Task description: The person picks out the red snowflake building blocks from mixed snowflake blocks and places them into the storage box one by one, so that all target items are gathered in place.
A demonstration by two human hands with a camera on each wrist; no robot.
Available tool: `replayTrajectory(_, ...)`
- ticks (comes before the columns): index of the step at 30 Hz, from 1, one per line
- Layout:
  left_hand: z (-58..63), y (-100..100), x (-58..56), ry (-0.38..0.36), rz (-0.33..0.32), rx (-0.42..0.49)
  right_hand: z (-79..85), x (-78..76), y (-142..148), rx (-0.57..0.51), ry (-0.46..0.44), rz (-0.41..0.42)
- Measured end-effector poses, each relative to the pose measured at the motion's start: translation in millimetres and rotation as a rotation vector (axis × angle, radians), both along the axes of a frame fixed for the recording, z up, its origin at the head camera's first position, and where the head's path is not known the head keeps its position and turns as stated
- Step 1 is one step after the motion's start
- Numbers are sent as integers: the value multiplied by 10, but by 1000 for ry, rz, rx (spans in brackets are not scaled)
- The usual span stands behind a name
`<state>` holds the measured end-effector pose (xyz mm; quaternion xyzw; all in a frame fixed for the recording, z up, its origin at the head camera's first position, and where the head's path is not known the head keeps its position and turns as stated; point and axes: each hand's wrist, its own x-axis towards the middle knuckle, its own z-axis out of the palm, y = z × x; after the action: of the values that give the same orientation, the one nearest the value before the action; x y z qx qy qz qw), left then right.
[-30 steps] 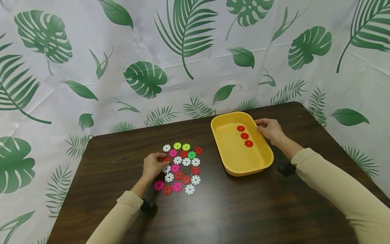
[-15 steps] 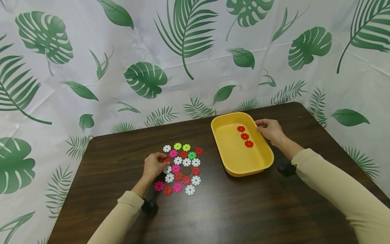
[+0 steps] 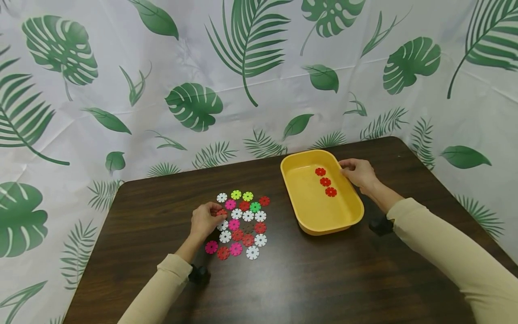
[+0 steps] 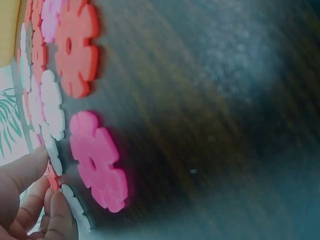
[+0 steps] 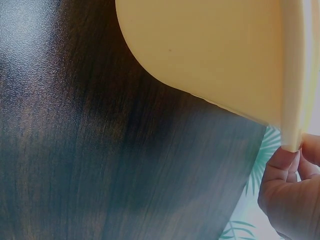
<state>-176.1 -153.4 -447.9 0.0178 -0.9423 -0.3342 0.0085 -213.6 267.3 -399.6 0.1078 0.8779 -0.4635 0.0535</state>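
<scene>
My left hand (image 3: 203,221) pinches a red flower-shaped disc (image 3: 221,212) at the left side of a cluster of similar discs on the table. In the left wrist view, thumb and fingertips (image 4: 37,160) meet on that red disc (image 4: 52,177); a pink disc (image 4: 97,160) lies flat beside them. At the right, my right hand (image 3: 360,173) grips the far right rim of a yellow tray (image 3: 311,216), thumb on one side and fingers on the other, as the right wrist view shows on the rim (image 5: 292,100). Three red discs (image 3: 325,182) lie in a row inside the tray.
White, pink, red, yellow-green, green and brown discs lie close together around the left hand, among them a white disc (image 3: 252,252) and a green disc (image 3: 255,207). The dark wooden table (image 3: 307,279) ends at a leaf-print cloth (image 3: 259,81) behind.
</scene>
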Motion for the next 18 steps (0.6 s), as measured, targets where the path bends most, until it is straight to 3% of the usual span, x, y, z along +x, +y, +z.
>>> replayTrajectory(18,-46,-13,14,103,-2,77,-12,7,12,8,15,13)
